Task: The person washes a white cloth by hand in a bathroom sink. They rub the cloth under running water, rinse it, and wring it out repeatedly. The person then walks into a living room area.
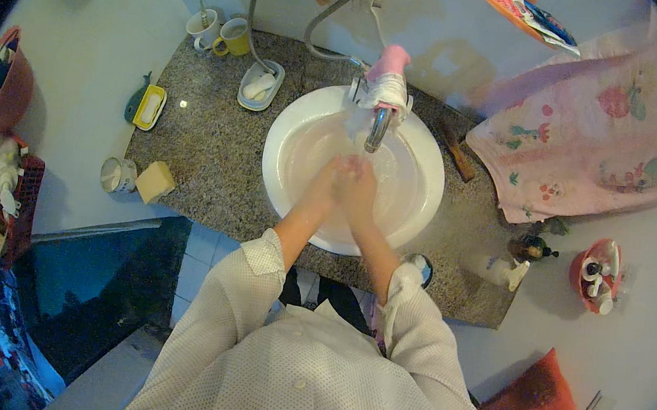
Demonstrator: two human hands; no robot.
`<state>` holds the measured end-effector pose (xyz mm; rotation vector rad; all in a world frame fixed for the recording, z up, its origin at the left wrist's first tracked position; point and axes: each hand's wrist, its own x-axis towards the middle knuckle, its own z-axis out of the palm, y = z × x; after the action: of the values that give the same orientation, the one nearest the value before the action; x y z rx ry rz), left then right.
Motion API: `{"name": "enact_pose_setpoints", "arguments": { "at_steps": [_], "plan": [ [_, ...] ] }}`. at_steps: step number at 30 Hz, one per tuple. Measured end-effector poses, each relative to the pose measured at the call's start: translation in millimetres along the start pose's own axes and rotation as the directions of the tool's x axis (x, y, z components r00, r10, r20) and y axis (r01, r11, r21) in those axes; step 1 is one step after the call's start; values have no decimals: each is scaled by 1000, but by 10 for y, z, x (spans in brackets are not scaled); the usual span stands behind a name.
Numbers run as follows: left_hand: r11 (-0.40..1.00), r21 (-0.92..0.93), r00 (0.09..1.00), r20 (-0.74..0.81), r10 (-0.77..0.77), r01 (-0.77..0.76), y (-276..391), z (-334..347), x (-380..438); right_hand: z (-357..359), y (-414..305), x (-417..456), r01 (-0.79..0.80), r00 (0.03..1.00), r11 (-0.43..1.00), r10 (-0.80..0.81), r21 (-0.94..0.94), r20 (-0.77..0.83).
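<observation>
My left hand [331,180] and my right hand [358,181] meet over the white oval washbasin [273,179], just below and in front of the metal faucet [380,128]. They are pressed together and blurred, so the fingers and anything between them cannot be made out. Cloudy, pale water seems to stand in the basin. A pink-and-white cloth [386,85] is wrapped around the faucet's body. Both of my sleeves, white with small dots, are pushed up towards the elbows.
Left on the granite counter [205,145] are a soap dish [260,87], a yellow mug [234,37], a sponge [155,182] and a jar [119,175]. Right are a wooden-handled brush [459,157], a spray bottle [494,269] and a round container [420,267]. A pink towel [585,145] hangs over the counter's right end.
</observation>
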<state>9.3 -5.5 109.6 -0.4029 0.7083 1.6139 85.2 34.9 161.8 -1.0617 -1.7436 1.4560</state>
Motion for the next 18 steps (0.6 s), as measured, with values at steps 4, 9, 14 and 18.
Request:
{"name": "enact_pose_setpoints", "arguments": {
  "at_steps": [4,9,14,18],
  "plan": [
    [996,-84,1000,-26,7,-9,71,133,-92,-2,59,-117,0,1000,972,-3,234,12],
    [969,-226,994,56,-95,105,-10,53,-73,-275,-68,22,-69,981,984,98,-167,167],
    [947,-255,979,98,-177,197,-127,-58,112,-615,-72,189,110,989,906,-143,-409,-49],
    [955,-252,984,124,-129,157,-201,-82,224,-1043,48,424,83,978,930,-146,-358,-152]
  ]
}}
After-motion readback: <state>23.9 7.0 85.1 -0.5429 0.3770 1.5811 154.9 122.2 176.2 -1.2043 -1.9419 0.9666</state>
